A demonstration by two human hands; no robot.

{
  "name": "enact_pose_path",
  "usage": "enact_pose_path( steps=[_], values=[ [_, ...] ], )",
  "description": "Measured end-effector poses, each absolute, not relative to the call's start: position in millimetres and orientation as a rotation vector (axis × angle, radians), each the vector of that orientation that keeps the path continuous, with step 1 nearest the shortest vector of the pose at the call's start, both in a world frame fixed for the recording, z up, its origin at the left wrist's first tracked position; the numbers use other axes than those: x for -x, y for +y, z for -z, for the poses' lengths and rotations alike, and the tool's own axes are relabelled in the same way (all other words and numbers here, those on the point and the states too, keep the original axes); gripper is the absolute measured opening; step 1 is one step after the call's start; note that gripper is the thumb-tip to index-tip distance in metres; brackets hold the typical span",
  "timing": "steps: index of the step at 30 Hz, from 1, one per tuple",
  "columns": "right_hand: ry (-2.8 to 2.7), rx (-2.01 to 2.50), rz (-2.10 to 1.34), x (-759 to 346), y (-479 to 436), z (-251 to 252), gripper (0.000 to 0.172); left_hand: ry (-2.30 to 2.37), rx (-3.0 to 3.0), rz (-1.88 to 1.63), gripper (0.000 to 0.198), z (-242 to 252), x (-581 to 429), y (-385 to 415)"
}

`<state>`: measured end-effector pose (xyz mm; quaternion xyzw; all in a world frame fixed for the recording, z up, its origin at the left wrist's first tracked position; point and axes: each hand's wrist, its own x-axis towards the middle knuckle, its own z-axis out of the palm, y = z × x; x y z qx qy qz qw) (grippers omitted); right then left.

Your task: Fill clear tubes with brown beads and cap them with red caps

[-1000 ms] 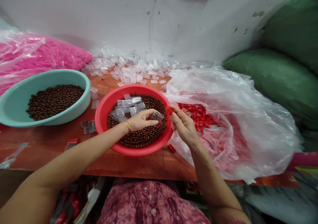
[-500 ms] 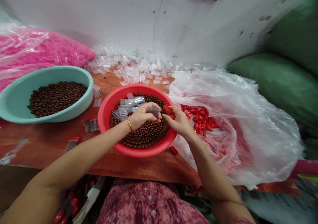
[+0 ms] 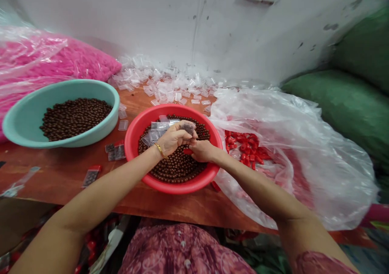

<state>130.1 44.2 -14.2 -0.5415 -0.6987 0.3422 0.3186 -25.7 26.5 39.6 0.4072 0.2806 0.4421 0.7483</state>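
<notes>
Over a red basin of brown beads, my left hand grips a small clear plastic case with dark contents. My right hand is closed just beside it, with a red plastic cap poking out of its fingers on the left side. Several clear empty cases lie on the beads near my left wrist. Most of the cap is hidden by the right hand's fingers.
A teal basin of brown beads stands at left, beside a pink-filled bag. Clear cases lie scattered along the wall. At right, red caps spill from a plastic bag. A red-capped case lies at front left.
My right hand has moved left and slightly down, turning so its back faces up, carrying the red cap below the case. My left hand stays over the basin. The whole view has shifted slightly.
</notes>
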Motion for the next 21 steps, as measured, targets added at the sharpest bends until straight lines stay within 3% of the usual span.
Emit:
enact_pose_path(
  steps=[1,10,21],
  values=[
    [-1.880,1.425,-0.919,-133.3,46.9,8.4,0.015,0.626,-0.876,-0.976,0.031,-39.9,25.9,26.8],
    [-1.574,1.152,-1.280,-146.6,44.4,-48.9,0.040,0.730,-0.939,-0.856,0.026,-35.2,18.4,25.3],
    [-1.559,1.116,-1.297,-134.7,27.2,-62.4,0.032,0.710,-1.000,-0.813,0.028,-31.2,18.4,24.5]
  ],
)
